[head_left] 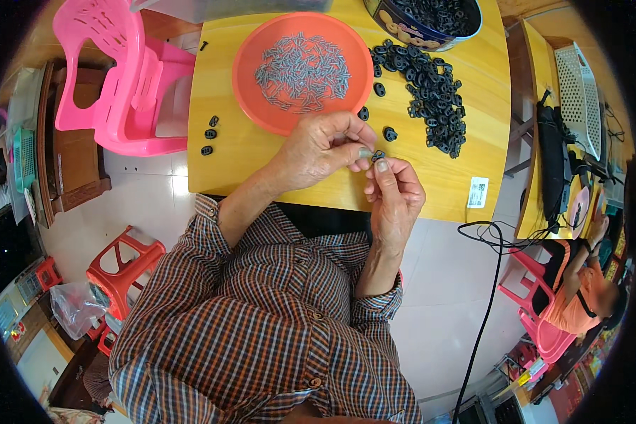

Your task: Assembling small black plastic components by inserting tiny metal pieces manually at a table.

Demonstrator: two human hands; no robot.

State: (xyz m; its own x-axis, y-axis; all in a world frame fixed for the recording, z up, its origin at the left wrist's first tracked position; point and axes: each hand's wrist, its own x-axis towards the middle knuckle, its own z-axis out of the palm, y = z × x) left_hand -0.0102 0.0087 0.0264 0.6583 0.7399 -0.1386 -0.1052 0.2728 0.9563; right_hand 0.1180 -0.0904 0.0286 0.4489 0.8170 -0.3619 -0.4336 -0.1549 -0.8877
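Observation:
In front of my chest, above the near part of the yellow table, my right hand (397, 198) pinches a small black cord lock (379, 155) between thumb and fingers. My left hand (316, 151) meets it from the left, thumb and forefinger pressed together right at the piece. Whatever those left fingertips may hold is too small to make out. Just beyond my left hand stands an orange-red bowl (244, 88) with many small grey metal springs (304, 71) in it. A heap of black cord locks (431, 95) lies to the right of the bowl, with several loose ones nearby.
A round tin (403, 32) filled with black pieces stands at the back right of the table (261, 184). Several black pieces (210, 133) lie by the left edge. A white label (478, 192) lies near right. Pink chair (120, 85) at left; a seated person (579, 300) at far right.

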